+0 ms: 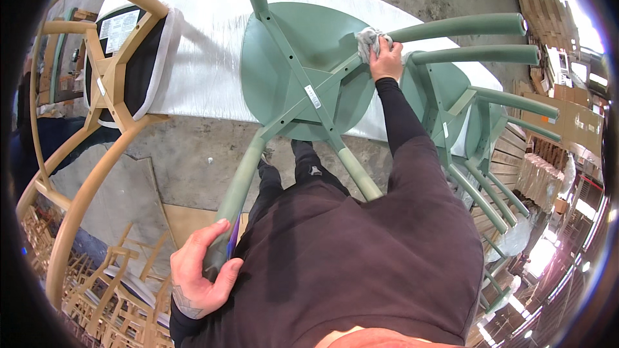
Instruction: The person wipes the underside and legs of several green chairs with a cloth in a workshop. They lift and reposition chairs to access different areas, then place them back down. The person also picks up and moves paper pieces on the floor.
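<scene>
Concrete workshop floor frames the upturned sage-green wooden chair at frame centre: left hand grips its near leg lower left, right hand presses a crumpled grey rag on the underside, upper right.

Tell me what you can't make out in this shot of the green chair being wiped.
Head view only:
- Right hand: the palm and the spot under the cloth are covered.
- Left hand: wraps the chair leg, hiding its end.
- Green chair: seat top faces the white sheet, unseen.
- Chair label: too small to read.
</scene>
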`<state>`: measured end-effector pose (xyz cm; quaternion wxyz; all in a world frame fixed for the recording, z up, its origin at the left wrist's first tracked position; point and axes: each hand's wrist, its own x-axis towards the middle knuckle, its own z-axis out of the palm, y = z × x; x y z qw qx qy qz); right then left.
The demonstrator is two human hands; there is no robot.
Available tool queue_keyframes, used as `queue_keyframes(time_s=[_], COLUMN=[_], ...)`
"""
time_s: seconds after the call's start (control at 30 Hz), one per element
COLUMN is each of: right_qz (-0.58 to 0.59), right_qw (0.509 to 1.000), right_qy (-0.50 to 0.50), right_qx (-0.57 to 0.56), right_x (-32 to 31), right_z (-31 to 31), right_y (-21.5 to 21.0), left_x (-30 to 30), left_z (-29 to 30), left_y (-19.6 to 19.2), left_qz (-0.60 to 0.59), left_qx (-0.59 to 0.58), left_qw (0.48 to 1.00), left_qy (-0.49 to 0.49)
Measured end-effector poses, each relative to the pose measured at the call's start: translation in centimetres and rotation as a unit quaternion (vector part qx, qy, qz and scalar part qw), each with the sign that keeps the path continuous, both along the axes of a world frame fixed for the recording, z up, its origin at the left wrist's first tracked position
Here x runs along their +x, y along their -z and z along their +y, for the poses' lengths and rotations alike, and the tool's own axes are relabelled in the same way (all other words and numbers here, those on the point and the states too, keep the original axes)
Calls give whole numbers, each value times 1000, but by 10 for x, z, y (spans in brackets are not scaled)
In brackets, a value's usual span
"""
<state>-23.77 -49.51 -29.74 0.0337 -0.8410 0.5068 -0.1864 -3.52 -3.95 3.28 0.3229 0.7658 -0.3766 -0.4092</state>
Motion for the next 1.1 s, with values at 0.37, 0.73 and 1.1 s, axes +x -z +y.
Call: queue_keyframes(time_s=[0.37,0.73,1.1], right_qz=[72,22,79], right_qw=[979,976,913], right_qy=[-190,-202,-393], right_qx=[-25,79,75], right_x=[-11,-15,-4], right_z=[47,56,87], right_y=[17,27,2], left_x=[-17,-20,-14], left_z=[-1,-2,6], left_y=[-6,-5,1], left_qz=[-3,-5,-25], left_qx=[54,63,-13], left_qw=[995,993,998], left_qy=[-80,-101,-60])
